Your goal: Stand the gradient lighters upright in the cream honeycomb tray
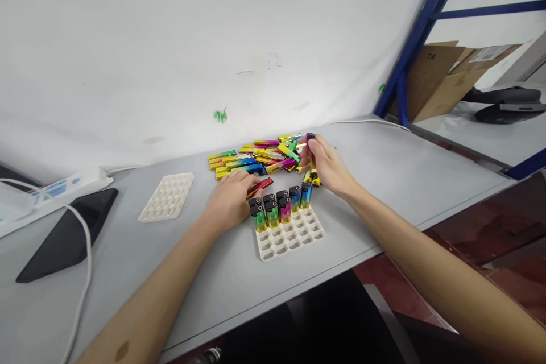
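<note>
My right hand (328, 165) is raised over the right end of a pile of lighters (256, 153), its fingers closed round a lighter (311, 136) whose dark top shows. Most of that lighter is hidden by the fingers. On the left, my left hand (232, 196) pinches a red lighter (261, 186) between thumb and fingers, low over the table. Just in front is a white holder tray (290, 237) with rows of slots. Several black-topped lighters, green, purple and blue fading to yellow, stand upright in its back rows; the front slots hold nothing.
A second white slotted tray (167, 197) lies at the left. Further left are a black tablet (68, 236), a white power strip (63, 187) and a white cable (88, 250). A white wall backs the grey table (205, 318). Blue rack posts (401, 91) and cardboard boxes (443, 79) stand right.
</note>
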